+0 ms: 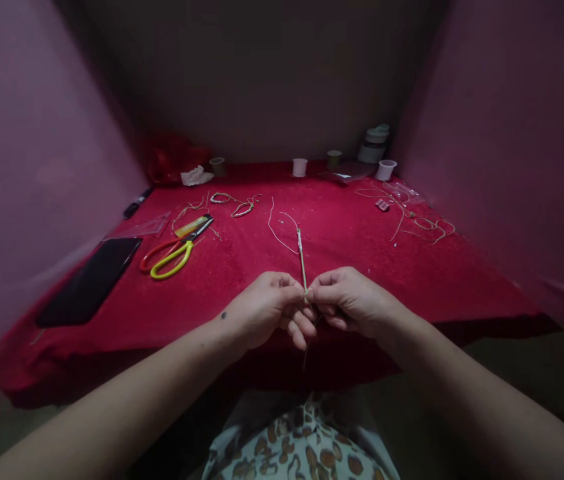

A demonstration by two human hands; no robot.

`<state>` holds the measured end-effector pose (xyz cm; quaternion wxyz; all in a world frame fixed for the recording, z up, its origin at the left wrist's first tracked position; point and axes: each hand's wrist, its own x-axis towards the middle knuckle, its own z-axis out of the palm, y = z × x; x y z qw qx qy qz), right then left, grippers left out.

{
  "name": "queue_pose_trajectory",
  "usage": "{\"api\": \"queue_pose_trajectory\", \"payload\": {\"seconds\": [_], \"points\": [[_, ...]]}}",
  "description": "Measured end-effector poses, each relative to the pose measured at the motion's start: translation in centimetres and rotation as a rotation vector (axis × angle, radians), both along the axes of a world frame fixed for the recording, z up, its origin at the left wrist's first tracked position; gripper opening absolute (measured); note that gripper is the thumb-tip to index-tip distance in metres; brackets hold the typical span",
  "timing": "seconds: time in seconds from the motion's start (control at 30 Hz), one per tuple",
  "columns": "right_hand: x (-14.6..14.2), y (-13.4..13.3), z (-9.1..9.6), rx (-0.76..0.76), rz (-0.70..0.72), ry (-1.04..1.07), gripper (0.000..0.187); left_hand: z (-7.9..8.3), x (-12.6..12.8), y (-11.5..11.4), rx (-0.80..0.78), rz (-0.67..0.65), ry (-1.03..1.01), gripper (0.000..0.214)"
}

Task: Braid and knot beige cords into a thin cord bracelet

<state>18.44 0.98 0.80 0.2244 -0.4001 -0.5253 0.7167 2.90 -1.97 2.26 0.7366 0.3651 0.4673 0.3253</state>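
Pinched at its near end: the cord [303,268]

Seen from my head, my left hand [277,300] and right hand [345,297] almost meet, thumbs and fingers closed on the cord's pale green near end. It reaches away from me in front of the red cloth [242,287], its whitish part farther out and a thin strand [279,235] curving off leftward. Another fine end hangs below my fingers.

To my left lie scissors [185,253], one handle red, one yellow, and beyond them two small loops [245,213]. Loose threads [413,216] lie to my right; a pale cup [299,168] stands at the back.
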Motion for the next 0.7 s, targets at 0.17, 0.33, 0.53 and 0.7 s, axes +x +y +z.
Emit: {"api": "queue_pose_trajectory", "payload": {"seconds": [0.17, 0.33, 0.53, 0.7], "points": [[-0.01, -0.09, 0.2, -0.002, -0.001, -0.016, 0.017, -0.05, -0.49, 0.05, 0.012, -0.032, 0.046, 0.01], [-0.04, -0.07, 0.15, -0.005, -0.008, -0.027, 0.016, -0.38, -0.36, -0.37, 0.047, 0.01, 0.123, 0.015], [-0.12, -0.04, -0.25, 0.013, -0.008, -0.031, 0.017, -0.75, -0.4, -0.22, -0.058, 0.007, 0.124, 0.022], [0.01, -0.12, -0.3, -0.007, -0.003, -0.037, 0.017, -0.79, -0.83, 0.08, -0.076, 0.009, 0.054, 0.018]]}}
